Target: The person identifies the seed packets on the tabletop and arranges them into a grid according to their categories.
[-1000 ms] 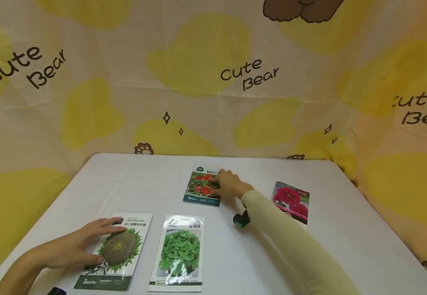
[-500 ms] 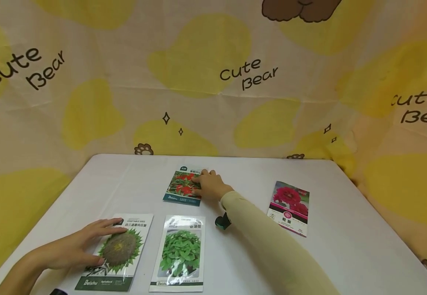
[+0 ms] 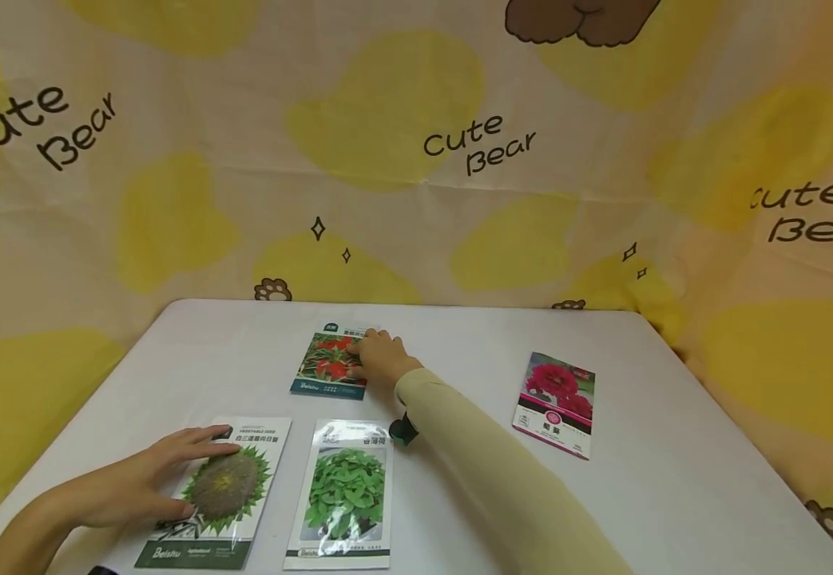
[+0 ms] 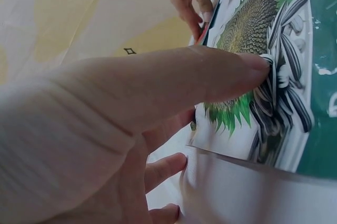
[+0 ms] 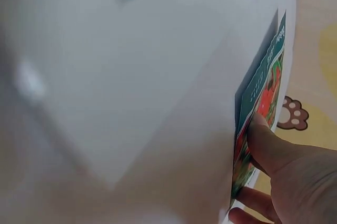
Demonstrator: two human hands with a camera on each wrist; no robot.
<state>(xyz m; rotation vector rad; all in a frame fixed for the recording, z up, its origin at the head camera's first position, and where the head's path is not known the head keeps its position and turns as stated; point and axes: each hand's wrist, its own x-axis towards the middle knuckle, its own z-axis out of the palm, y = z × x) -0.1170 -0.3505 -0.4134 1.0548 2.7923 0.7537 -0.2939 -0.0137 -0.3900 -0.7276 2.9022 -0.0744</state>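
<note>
My left hand (image 3: 132, 479) lies over the left part of the sunflower seed packet (image 3: 232, 487), its thumb and extended forefinger touching the front. In the left wrist view, the thumb (image 4: 226, 74) rests on the printed striped seeds. Farther back, my right hand (image 3: 385, 359) holds the right side of a seed packet with red flowers (image 3: 326, 359). The right wrist view has the thumb (image 5: 266, 139) on that packet's front and other fingers by its edge. How far they reach underneath is hidden. A narrow shadow runs beside the packet's lower edge.
A mint seed packet (image 3: 347, 495) with green leaves lies right of the sunflower one. A seed packet with magenta flowers (image 3: 556, 407) lies farther right on the white table (image 3: 474, 335). Yellow patterned cloth (image 3: 387, 160) hangs behind the table.
My right hand has moved left along the back of the table, and the red-flower packet has moved with it. The magenta packet has come into full view. My left hand has stayed put.
</note>
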